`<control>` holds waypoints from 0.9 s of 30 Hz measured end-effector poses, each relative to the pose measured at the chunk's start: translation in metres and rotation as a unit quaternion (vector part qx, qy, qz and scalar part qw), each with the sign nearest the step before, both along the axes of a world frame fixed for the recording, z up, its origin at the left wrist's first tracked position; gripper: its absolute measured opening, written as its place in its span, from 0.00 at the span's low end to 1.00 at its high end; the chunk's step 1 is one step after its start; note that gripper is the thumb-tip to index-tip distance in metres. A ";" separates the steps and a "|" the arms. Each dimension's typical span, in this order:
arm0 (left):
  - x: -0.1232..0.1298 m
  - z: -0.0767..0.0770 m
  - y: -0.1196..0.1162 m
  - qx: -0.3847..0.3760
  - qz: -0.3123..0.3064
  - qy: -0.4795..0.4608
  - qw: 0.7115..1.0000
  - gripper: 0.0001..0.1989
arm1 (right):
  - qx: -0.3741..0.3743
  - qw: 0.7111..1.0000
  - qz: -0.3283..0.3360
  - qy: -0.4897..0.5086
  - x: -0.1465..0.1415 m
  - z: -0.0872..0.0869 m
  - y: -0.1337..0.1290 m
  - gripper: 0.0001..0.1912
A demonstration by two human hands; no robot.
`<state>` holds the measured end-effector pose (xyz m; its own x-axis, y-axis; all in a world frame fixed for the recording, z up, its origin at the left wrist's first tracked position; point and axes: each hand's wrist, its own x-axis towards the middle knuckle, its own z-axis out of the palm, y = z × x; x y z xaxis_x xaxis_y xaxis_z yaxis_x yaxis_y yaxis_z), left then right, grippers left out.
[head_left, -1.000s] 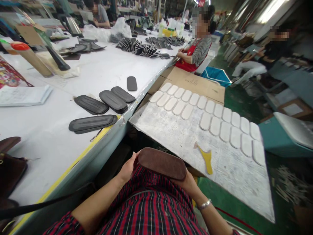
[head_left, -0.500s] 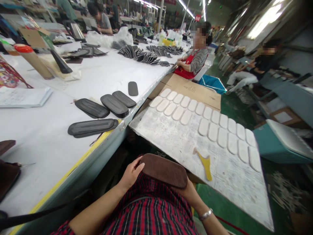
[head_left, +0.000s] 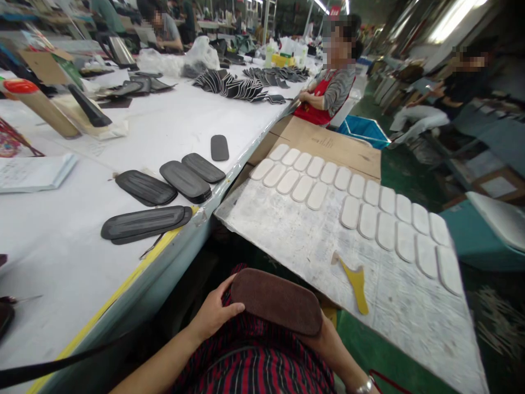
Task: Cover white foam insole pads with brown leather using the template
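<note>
A dark brown, oblong leather piece (head_left: 276, 301) with rounded ends is held over my lap, tilted down to the right. My left hand (head_left: 215, 309) grips its left end, thumb along the near edge and fingers behind the far edge. Around the right end closes my right hand (head_left: 322, 336), its fingers hidden underneath. To the left, dark grey oblong pieces (head_left: 141, 223) lie in small overlapping piles on the white table. A yellow tool (head_left: 356, 284) with a pale tip rests on the grey board to the right.
The grey board (head_left: 283, 241) carries rows of pale oblong pieces (head_left: 350, 212), with cardboard (head_left: 328, 143) behind. The white table's edge (head_left: 135, 271) runs along my left. A co-worker in a red apron (head_left: 315, 106) sits at the far side, near a blue crate (head_left: 365, 130).
The view has shifted slightly. The brown leather piece sits a little lower, still in both hands, and my left thumb has moved from its upper left corner to its near edge.
</note>
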<state>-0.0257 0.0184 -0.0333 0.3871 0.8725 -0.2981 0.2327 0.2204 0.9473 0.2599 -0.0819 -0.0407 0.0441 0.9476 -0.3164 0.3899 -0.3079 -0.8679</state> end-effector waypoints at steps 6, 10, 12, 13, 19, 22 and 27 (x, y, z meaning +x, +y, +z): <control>0.007 0.005 -0.005 -0.023 0.032 0.001 0.999 0.32 | -0.012 0.993 0.094 -0.065 0.049 0.007 0.003 0.24; 0.008 0.000 -0.009 -0.029 0.040 0.000 0.999 0.30 | 0.036 0.965 0.003 -0.260 0.053 0.047 0.041 0.20; 0.007 -0.006 -0.011 -0.029 0.037 0.000 0.999 0.32 | 0.071 0.953 0.045 -0.292 0.016 0.068 0.070 0.21; 0.006 -0.009 -0.012 -0.029 0.035 -0.004 0.999 0.34 | 0.079 0.946 0.083 -0.304 -0.008 0.075 0.084 0.24; 0.009 -0.019 -0.016 -0.007 0.014 -0.092 0.996 0.48 | 0.058 0.907 0.255 -0.331 -0.118 0.068 0.128 0.37; 0.012 -0.018 -0.016 0.014 0.015 -0.096 0.995 0.51 | 0.025 0.899 0.273 -0.341 -0.118 0.061 0.130 0.32; 0.014 -0.021 -0.019 0.040 0.022 -0.056 0.997 0.49 | 0.004 0.904 0.273 -0.330 -0.110 0.062 0.134 0.27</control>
